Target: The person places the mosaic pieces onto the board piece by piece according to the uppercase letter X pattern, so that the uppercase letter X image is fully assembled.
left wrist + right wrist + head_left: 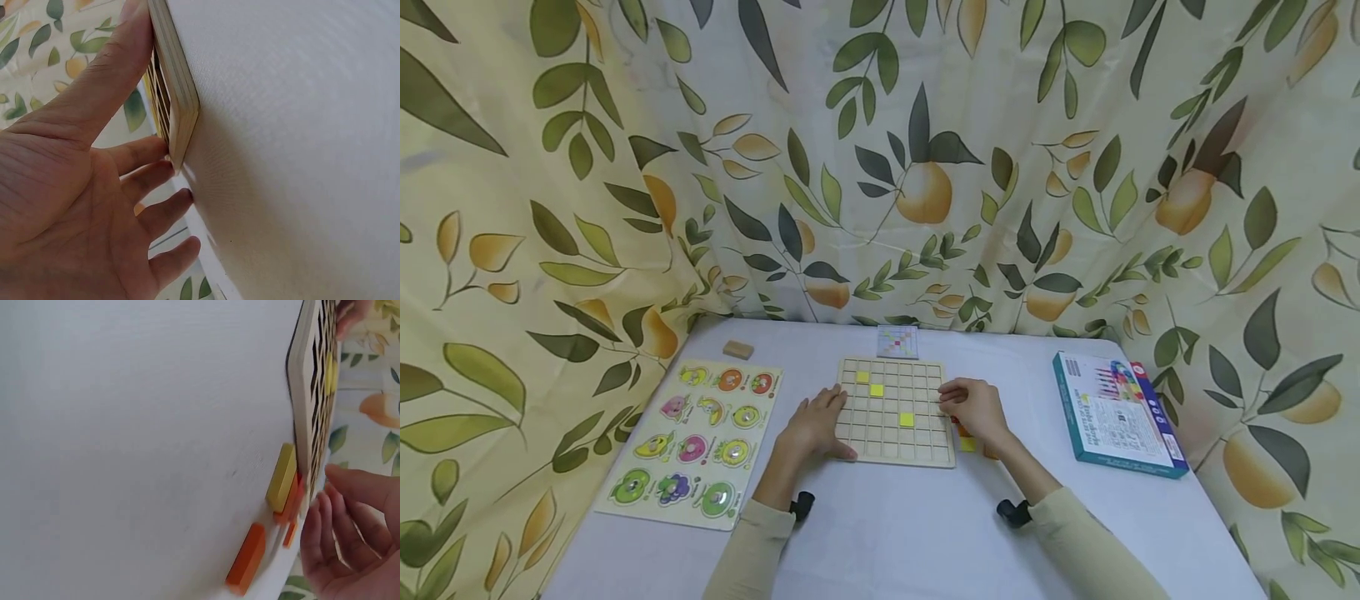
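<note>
A wooden grid board (pixel 895 450) lies on the white table, with three yellow square tiles (pixel 907 419) in its cells. At its left side my left hand (pixel 816 423) rests with spread fingers; in the left wrist view the thumb (pixel 106 75) lies along the board's edge. My right hand (pixel 977 408) is by the board's right edge, fingers bent and thumb apart from the fingertips in the right wrist view, with nothing visible between them. Beside that edge lie a yellow block (pixel 282 478) and several orange and red ones, such as an orange block (pixel 246 559).
A small card with a coloured grid (pixel 897 342) lies behind the board. To the left are a fruit picture board (pixel 651 392) and a small wooden block (pixel 738 349). A teal-edged box (pixel 1116 408) lies at the right. A patterned curtain (pixel 880 250) hangs around the table.
</note>
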Available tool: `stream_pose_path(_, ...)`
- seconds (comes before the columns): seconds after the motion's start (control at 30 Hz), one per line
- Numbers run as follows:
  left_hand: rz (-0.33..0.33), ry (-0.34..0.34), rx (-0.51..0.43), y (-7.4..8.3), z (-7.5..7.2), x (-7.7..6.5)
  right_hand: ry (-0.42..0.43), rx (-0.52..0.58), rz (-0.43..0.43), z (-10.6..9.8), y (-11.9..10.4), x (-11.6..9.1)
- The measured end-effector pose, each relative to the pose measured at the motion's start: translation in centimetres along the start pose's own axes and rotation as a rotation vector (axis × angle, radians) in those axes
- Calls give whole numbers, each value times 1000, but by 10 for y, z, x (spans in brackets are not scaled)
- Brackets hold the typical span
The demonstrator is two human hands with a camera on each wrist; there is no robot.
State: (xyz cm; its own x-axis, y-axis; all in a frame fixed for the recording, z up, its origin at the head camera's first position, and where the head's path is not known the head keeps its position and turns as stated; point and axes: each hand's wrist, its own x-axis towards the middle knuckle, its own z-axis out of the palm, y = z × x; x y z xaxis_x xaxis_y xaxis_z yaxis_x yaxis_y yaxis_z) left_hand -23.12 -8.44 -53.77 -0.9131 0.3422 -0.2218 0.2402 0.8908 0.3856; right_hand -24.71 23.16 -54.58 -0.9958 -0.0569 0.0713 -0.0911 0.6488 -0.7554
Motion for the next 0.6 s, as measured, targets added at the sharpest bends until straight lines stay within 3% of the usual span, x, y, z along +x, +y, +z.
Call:
stream_pose_path(0.17,-2,2,3,-2,2,1,-1,-63,29,-7,9,-5)
stream_pose_path(0.33,-4,-1,-9,-2,3,2,-4,-193,39,-9,16,-9)
stream_pose_path(0.6,2,-13,21,-2,4,3,19,-277,91,-12,12,-13)
